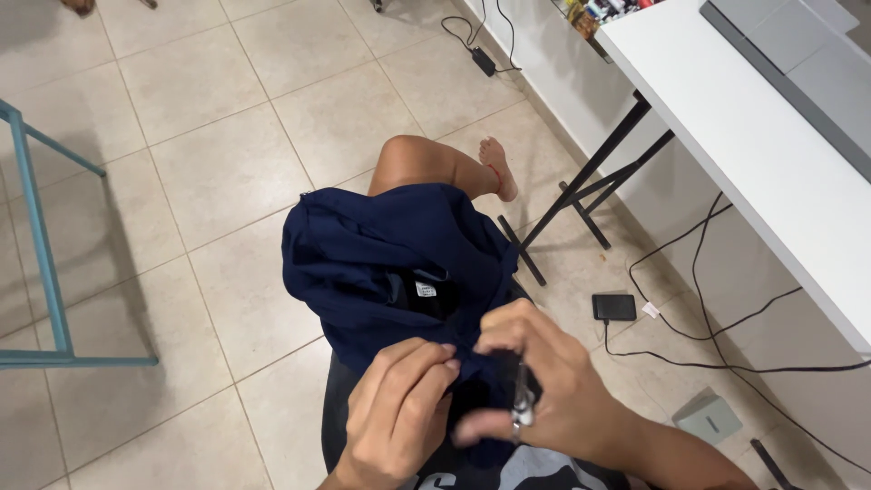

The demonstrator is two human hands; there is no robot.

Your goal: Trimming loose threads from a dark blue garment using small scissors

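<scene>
- The navy blue garment (381, 263) is draped over the person's raised knee at the centre of the view, its lower edge bunched toward 6 o'clock, where both hands meet it.
- The left hand (399, 413), at 6 o'clock, pinches a fold of the dark cloth between thumb and fingertips.
- The right hand (535, 390), just at 3 o'clock of the left, is closed on a small metal tool (522, 399) held upright against the same fold; what kind of tool it is cannot be told.
- A white label (425, 289) shows inside the garment, just at 12 o'clock of the hands.
- The bare foot (497, 163) rests on the tiled floor (209, 172) toward 12 o'clock.
- A white table (753, 154) stands at 2 o'clock, with black cables (708, 336) and a small black box (614, 307) on the floor beneath it.
- A teal metal frame (41, 254) stands at 9 o'clock.
</scene>
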